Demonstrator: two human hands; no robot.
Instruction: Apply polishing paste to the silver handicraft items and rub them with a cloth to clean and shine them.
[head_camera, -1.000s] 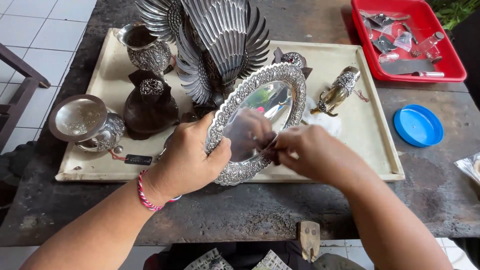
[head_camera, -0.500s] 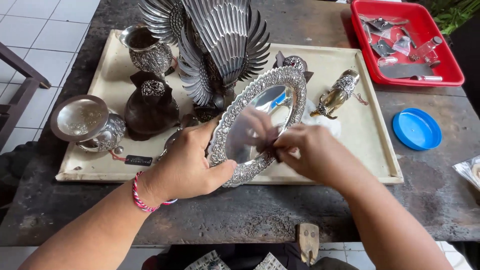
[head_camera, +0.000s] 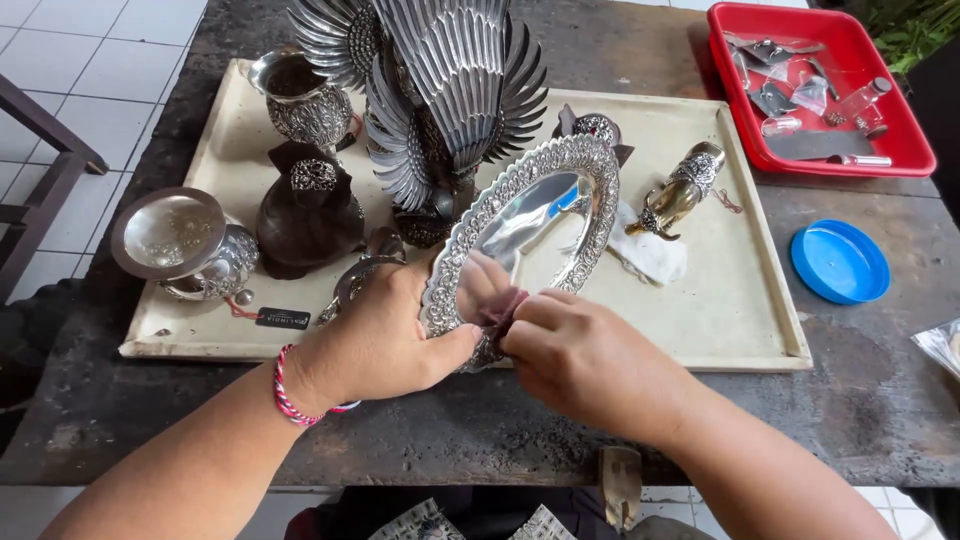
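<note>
Left hand (head_camera: 385, 335) still grips the tilted silver plate (head_camera: 525, 225); right hand (head_camera: 585, 360), fingers pinching a cloth (head_camera: 503, 308), has slid nearer along its face.

The oval silver metal tray (head_camera: 540, 215) has a mirror-glossy centre and a rough embossed rim. Far right, the red plastic bin (head_camera: 900, 110) looks smooth; the dark wooden table (head_camera: 700, 420) is matt.

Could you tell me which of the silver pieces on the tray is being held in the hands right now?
The oval silver dish with the embossed rim. The left hand grips its lower edge and tilts it up, while the other pieces stand untouched on the tray.
</note>
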